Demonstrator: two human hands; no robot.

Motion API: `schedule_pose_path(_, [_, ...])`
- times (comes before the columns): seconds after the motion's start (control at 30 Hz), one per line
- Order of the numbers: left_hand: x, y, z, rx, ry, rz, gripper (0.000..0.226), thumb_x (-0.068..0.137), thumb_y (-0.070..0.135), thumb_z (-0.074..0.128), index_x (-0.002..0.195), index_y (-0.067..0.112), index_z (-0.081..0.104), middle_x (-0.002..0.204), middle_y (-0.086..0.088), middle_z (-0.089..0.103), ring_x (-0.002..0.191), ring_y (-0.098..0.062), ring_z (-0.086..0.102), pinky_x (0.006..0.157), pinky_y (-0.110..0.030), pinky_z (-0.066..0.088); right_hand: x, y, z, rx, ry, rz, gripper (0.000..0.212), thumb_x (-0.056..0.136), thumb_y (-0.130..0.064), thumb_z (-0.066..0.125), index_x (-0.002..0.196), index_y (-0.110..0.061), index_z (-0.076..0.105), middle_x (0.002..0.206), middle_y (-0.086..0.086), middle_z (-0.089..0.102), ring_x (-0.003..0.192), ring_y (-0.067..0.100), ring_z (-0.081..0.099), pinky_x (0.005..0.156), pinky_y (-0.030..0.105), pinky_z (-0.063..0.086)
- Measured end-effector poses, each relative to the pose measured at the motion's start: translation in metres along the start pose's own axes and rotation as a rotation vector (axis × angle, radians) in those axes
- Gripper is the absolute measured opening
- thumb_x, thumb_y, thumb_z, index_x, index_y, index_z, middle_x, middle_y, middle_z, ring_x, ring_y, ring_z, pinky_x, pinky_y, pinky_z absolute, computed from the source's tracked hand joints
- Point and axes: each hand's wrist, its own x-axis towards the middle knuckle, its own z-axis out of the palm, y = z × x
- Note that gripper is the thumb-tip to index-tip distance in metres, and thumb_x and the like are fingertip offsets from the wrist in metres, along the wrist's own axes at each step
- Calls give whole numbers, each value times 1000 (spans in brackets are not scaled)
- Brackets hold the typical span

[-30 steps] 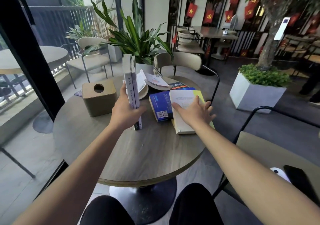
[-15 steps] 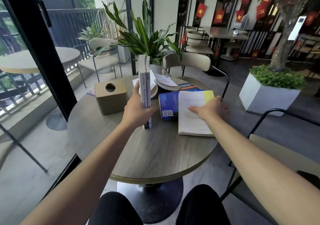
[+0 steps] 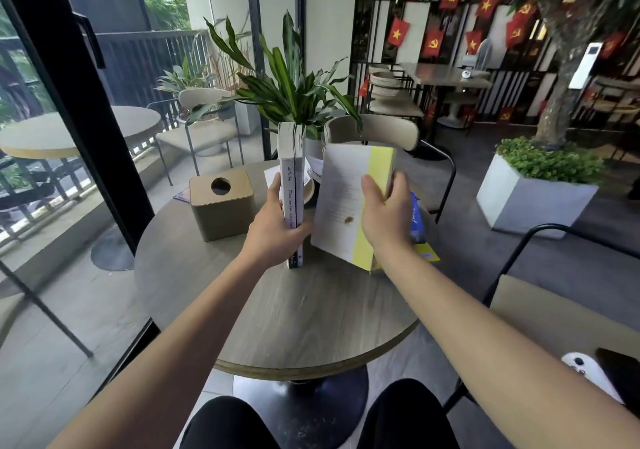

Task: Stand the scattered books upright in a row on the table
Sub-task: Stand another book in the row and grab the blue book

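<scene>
A white book (image 3: 290, 175) stands upright on the round wooden table (image 3: 277, 317), spine toward me, with my left hand (image 3: 277, 232) gripping its lower half. My right hand (image 3: 386, 218) holds a yellow-and-white book (image 3: 343, 202) tilted up off the table, its lower corner near the surface, just right of the white book. A blue book (image 3: 417, 220) lies flat behind my right hand, mostly hidden. More papers or open books (image 3: 311, 168) lie behind the two raised books, largely covered.
A tan tissue box (image 3: 221, 202) sits on the table left of the white book. A potted plant (image 3: 294, 92) and a chair (image 3: 377, 130) stand beyond the table's far edge. A second chair (image 3: 554, 313) with a phone (image 3: 620, 372) is at my right.
My right hand has gripped the yellow-and-white book and lifted it from lying flat to nearly upright beside the white book. My left hand still holds the white book upright.
</scene>
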Motion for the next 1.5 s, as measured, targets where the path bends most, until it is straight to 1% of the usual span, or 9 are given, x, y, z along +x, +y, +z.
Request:
schedule_pose_path(0.13, [-3,0,-3,21,-17,16,97,75,42,66,157,22,19,128,-6,62,111,-29,63,92,-49,54,-7,-6,24,108,-194,-65,27,98,-23,50,123,-15,47,103,-9,62,86,-5,56,77,12,41])
schedule_pose_path(0.33, [-2,-2,-3,53,-27,51,101,67,39,59,157,16,20,126,-10,60,109,-30,62,92,-46,53,-12,10,50,278,-465,71,29,95,-31,50,124,-31,49,125,-3,62,120,14,56,109,43,40])
schedule_pose_path(0.43, [-1,-4,-2,13,-35,95,96,69,33,61,157,17,24,121,2,54,108,-23,62,91,-42,53,-12,9,51,250,-582,67,29,96,-34,47,123,-44,47,132,-4,58,125,13,53,108,38,40])
schedule_pose_path(0.73, [-3,-5,1,24,0,111,103,64,53,57,155,12,31,122,0,51,110,-24,62,90,-39,53,-15,24,52,85,-647,229,37,97,-40,48,129,-22,54,123,-3,65,114,12,60,104,38,46])
schedule_pose_path(0.97, [-6,-14,10,2,-10,89,120,60,66,73,159,27,19,141,0,50,119,-19,62,94,-44,56,-19,17,44,101,-810,233,65,82,-76,38,140,-47,35,139,-10,50,132,14,44,113,47,34])
schedule_pose_path(1.07, [-8,-12,15,32,61,91,108,61,62,69,156,28,30,142,6,49,120,-16,62,92,-44,55,-21,8,39,21,-872,122,52,83,-68,43,131,-47,42,125,-18,53,119,5,49,111,40,36])
schedule_pose_path(1.17, [-11,-7,21,48,166,21,94,66,60,56,152,29,37,135,7,58,113,-22,64,88,-45,55,-20,8,32,-205,-836,-52,52,87,-59,55,133,-37,45,127,-11,56,116,10,53,104,37,44])
schedule_pose_path(1.33, [-11,-8,27,16,224,14,95,68,59,67,151,25,35,135,5,57,117,-21,61,87,-37,49,-4,22,13,-575,-579,-312,57,89,-57,33,142,-37,41,148,2,44,134,26,37,106,49,36])
schedule_pose_path(1.5, [-7,-12,28,59,196,16,96,67,48,71,153,21,34,139,4,50,119,-21,57,82,-31,40,13,41,-5,-956,-384,-88,76,88,-60,44,152,-31,16,161,12,13,147,35,10,111,60,19])
